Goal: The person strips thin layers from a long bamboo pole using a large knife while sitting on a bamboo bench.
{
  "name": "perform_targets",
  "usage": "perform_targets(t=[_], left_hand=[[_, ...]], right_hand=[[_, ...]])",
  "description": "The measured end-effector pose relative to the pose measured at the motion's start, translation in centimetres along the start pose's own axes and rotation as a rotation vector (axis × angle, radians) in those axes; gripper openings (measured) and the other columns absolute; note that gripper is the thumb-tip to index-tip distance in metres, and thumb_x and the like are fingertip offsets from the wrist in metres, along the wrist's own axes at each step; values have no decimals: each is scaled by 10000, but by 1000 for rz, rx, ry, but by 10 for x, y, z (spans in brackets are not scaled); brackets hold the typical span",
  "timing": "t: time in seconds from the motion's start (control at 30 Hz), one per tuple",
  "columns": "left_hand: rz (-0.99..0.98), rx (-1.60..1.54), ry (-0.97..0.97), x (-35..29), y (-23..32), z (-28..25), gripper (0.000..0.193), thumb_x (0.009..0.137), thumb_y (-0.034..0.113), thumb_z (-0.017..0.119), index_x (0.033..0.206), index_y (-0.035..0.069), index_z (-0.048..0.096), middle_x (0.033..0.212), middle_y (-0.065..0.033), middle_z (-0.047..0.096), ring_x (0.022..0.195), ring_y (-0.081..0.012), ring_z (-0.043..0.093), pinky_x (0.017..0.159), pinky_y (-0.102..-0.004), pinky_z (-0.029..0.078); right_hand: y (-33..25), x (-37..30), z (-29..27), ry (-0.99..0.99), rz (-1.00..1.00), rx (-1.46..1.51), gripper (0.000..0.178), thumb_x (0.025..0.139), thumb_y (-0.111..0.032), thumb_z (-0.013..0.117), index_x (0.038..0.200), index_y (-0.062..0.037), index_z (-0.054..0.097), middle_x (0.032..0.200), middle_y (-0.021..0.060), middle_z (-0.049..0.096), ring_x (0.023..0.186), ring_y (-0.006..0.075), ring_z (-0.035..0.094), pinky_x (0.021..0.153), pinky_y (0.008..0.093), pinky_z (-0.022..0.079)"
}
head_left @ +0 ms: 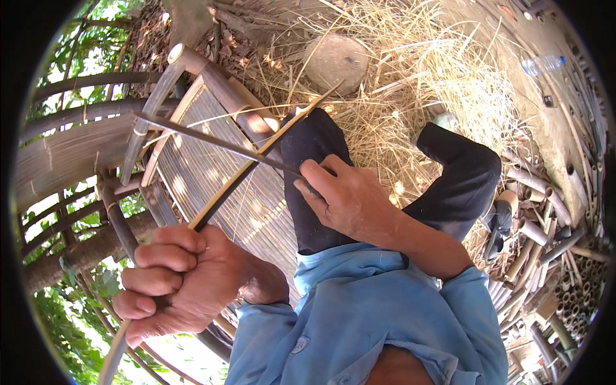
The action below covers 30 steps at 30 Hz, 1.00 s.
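My left hand (186, 276) is wrapped in a fist around a long, narrow bamboo strip (222, 194). One end sticks out below the fist toward the lower left; the other runs up and right over my thigh, pale along one edge and dark along its face. My right hand (350, 202) grips a knife with a long, slim blade (212, 142). Its handle is mostly hidden by the fingers. The blade points to the upper left and crosses the strip just above my dark-trousered knee, seeming to touch it there.
A slatted bamboo bench (212, 154) lies on my left, with a bamboo railing (70, 119) beyond. A round wooden stump (337, 63) stands ahead among straw shavings (417, 70). Cut bamboo pieces (532, 231) are heaped at right, near a plastic bottle (543, 65).
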<state>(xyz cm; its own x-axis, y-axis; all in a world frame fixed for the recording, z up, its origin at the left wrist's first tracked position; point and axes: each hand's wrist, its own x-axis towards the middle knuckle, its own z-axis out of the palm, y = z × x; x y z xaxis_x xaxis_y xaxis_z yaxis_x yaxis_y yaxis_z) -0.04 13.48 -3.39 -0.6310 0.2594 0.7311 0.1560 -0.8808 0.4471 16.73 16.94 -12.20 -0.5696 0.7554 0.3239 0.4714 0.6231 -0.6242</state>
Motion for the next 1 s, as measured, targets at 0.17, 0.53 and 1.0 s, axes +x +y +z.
perform_targets(t=[0.17,0.53,1.0], left_hand=[[62,98,57,1,3,-4,506,1060,577,353,788,155,416,558,41,221,420,-89,184,327,-248,170],[62,194,55,1,9,-16,438,1035,519,471,800,149,477,574,52,240,458,-85,189,364,-250,164],[45,127,58,2,9,-16,381,1013,426,546,775,135,486,577,55,239,459,-76,193,378,-248,187]], right_hand=[[-5,-8,5,42,-156,74,186,918,-180,694,1030,-63,603,759,91,542,573,247,614,475,376,531],[15,-8,17,-55,-140,184,181,877,-115,595,1045,-73,542,763,143,558,612,324,656,473,404,545],[139,16,71,-19,97,-13,136,917,-153,666,973,-71,572,807,136,591,600,301,638,454,401,505]])
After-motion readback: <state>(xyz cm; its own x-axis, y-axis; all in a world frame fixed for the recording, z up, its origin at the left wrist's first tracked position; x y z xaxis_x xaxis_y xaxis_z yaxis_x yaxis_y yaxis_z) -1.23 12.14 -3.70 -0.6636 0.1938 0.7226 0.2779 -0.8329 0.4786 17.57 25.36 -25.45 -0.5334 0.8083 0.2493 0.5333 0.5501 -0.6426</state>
